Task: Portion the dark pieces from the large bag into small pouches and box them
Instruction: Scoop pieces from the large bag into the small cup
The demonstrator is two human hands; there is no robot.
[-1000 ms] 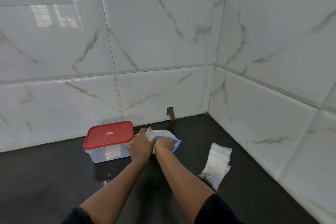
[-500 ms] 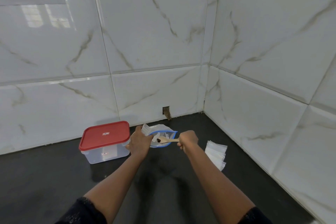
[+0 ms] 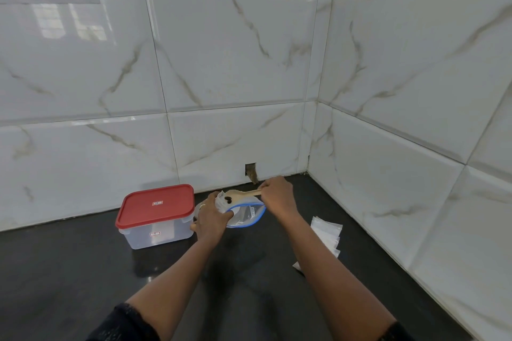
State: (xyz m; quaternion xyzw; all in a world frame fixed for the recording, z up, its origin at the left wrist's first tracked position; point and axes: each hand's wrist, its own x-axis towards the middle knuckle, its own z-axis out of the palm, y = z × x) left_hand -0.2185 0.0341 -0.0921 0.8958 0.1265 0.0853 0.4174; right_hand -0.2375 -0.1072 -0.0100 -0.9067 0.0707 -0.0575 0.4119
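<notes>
The large clear bag [image 3: 245, 214] with a blue zip rim stands open on the dark counter. My left hand [image 3: 212, 216] grips a small white pouch [image 3: 221, 201] at the bag's left rim. My right hand [image 3: 278, 195] pinches the handle of a wooden spoon [image 3: 243, 194]. The spoon's bowl carries a few dark pieces [image 3: 228, 199] and sits at the mouth of the pouch, above the bag. A clear box with a red lid [image 3: 156, 207] stands shut just left of my left hand.
A stack of empty small pouches [image 3: 325, 232] lies on the dark counter [image 3: 69, 271] to the right, near the right wall. Tiled walls meet in a corner behind the bag. A small hole [image 3: 250, 171] shows in the back wall.
My right hand came out of the bag with the spoon, then lifted it loaded with dark pieces up to the pouch held by my left hand.
</notes>
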